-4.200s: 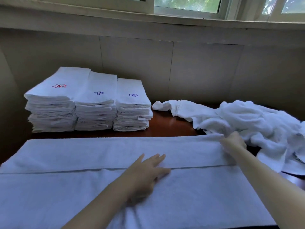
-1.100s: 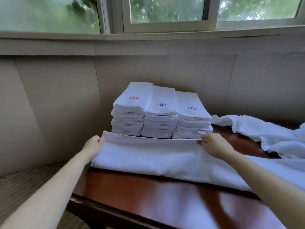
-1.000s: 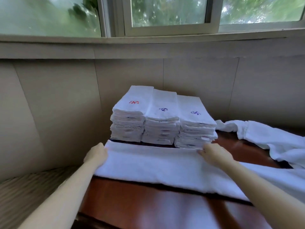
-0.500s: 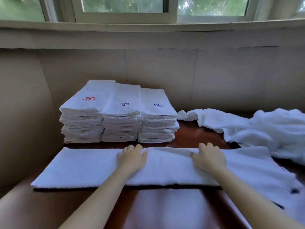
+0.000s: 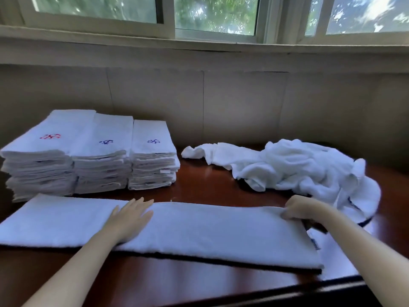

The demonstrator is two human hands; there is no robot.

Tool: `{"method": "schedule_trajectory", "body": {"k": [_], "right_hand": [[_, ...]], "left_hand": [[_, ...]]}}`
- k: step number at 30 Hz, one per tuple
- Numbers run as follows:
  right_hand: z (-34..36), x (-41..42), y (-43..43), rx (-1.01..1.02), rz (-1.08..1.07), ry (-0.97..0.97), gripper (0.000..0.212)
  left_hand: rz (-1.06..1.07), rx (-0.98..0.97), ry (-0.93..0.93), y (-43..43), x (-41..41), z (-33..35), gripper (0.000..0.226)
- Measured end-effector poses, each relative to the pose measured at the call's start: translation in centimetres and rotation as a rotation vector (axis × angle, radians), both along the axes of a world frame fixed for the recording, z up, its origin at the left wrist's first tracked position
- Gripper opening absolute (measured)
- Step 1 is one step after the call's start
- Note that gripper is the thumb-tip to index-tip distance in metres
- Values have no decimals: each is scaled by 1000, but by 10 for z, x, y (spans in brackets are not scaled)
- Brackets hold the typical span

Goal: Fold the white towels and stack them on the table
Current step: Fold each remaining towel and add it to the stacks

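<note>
White towel (image 5: 199,229), reddish-brown table (image 5: 199,189), one monogram (image 5: 153,141) seemingly blue.

Stacks (image 5: 104,151) sit behind the towel (image 5: 210,229) (heap (image 5: 298,167) rightward).

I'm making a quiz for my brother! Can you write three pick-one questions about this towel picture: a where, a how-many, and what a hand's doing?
1. Where is the crumpled towel heap from the folded stacks? A) left B) right C) on top
2. How many folded stacks? A) two B) three C) five
3. The left hand on the long towel is: A) flat B) a fist C) lifted off
Answers: 1 B, it lies to their right; 2 B, three stand side by side; 3 A, fingers straight on it.
</note>
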State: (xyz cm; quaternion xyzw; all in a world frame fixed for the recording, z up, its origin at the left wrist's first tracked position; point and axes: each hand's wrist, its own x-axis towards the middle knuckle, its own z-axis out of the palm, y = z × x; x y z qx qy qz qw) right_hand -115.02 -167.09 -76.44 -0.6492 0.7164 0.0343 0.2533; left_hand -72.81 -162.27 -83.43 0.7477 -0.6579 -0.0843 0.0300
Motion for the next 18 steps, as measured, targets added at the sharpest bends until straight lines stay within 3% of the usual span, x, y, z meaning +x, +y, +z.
{"method": "schedule_trajectory", "body": {"k": [3,5,8,9,12,14,16,18], "right_hand": [[-21,-7,-1,-208,-128,148,32],[-25,0,5,-334,-200,132,12],[-28,38,18,-523,-121,478,34],[-32,58,23,-602,-42,511,36],[-41,135,33,-658,211,221,33],[-47,189,33,-588,333,21,35],[-54,232,36,-477,415,-116,45],[-67,258,38,-407,455,-122,56]], "left_hand": [[87,50,-39,0,-13,3,50],[163,58,-45,-3,-29,2,53],[150,17,-36,-5,-58,-5,60],[111,10,-41,-5,-65,-6,60],[46,-27,21,-3,-67,-3,54],[165,-197,122,2,-58,2,50],[473,-472,278,13,-40,9,53],[893,-645,486,25,-6,21,64]]}}
